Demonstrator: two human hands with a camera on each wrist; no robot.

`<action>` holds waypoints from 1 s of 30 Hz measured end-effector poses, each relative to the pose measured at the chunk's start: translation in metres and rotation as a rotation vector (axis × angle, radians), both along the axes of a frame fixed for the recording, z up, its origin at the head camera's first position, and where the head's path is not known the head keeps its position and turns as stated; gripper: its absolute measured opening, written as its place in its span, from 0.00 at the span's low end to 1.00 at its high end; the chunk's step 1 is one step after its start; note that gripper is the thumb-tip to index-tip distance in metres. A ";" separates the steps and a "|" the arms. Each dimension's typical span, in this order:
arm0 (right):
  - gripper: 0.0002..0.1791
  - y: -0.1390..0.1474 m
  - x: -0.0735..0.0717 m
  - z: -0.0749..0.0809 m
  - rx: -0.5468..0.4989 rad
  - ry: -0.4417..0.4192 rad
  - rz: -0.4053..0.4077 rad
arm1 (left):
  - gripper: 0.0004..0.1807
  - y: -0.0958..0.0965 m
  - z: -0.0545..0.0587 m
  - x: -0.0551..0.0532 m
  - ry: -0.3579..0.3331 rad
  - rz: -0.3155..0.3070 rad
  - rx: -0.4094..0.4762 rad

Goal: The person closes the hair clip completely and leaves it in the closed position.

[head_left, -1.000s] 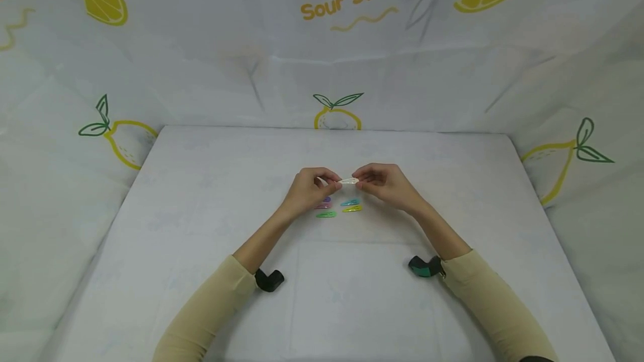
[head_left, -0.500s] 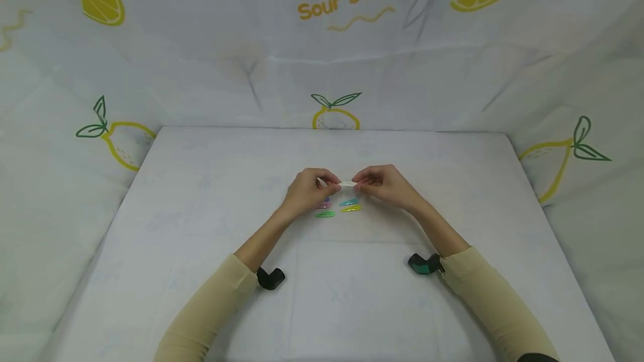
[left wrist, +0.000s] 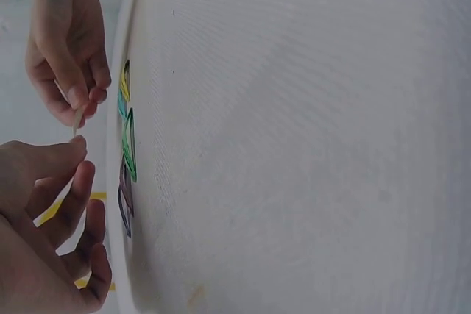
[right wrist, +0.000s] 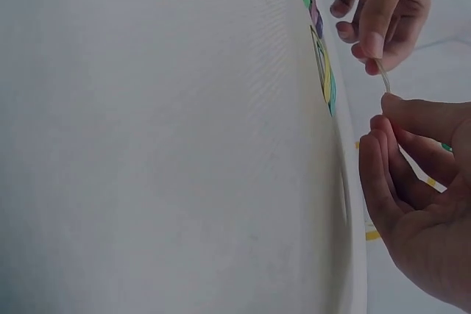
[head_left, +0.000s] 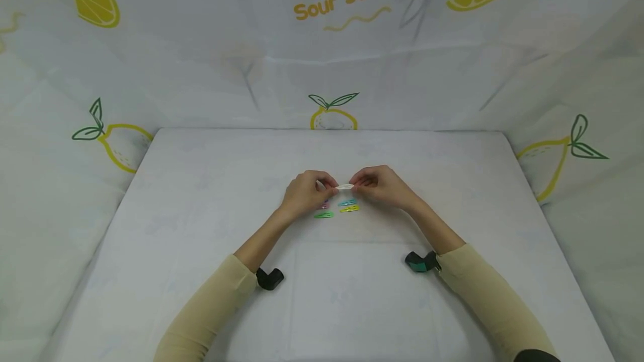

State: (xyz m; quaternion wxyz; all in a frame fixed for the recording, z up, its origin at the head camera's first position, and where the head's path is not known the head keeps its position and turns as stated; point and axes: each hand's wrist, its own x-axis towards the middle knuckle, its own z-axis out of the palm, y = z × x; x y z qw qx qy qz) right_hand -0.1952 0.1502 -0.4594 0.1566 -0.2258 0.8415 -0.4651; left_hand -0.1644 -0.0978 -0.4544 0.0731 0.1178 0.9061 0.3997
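Both hands hold one small white hair clip (head_left: 345, 186) just above the table's middle. My left hand (head_left: 307, 193) pinches its left end and my right hand (head_left: 379, 185) pinches its right end. The same clip (left wrist: 77, 120) shows edge-on between the fingertips in the left wrist view, and as a thin strip (right wrist: 383, 77) in the right wrist view. Under the hands lie coloured clips: a green one (head_left: 324, 215), a yellow one (head_left: 349, 209), a teal one (head_left: 347, 203) and a pink one (head_left: 324, 205) partly hidden by my left hand.
The white-covered table (head_left: 201, 194) is walled on three sides by a lemon-print cloth (head_left: 332, 60). A black wrist camera (head_left: 269, 279) sits under the left forearm, a dark green one (head_left: 419, 262) under the right.
Both hands with the white clip have sunk slightly toward the table, and they hide more of the clips beneath. The grip is unchanged.
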 end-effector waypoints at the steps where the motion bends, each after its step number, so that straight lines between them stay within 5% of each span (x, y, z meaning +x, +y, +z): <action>1: 0.09 0.000 0.000 0.000 0.001 0.000 0.002 | 0.04 0.000 0.000 0.000 -0.001 0.001 -0.003; 30: 0.07 -0.006 -0.004 0.000 0.096 -0.030 0.024 | 0.05 -0.004 -0.007 -0.005 -0.002 -0.042 -0.084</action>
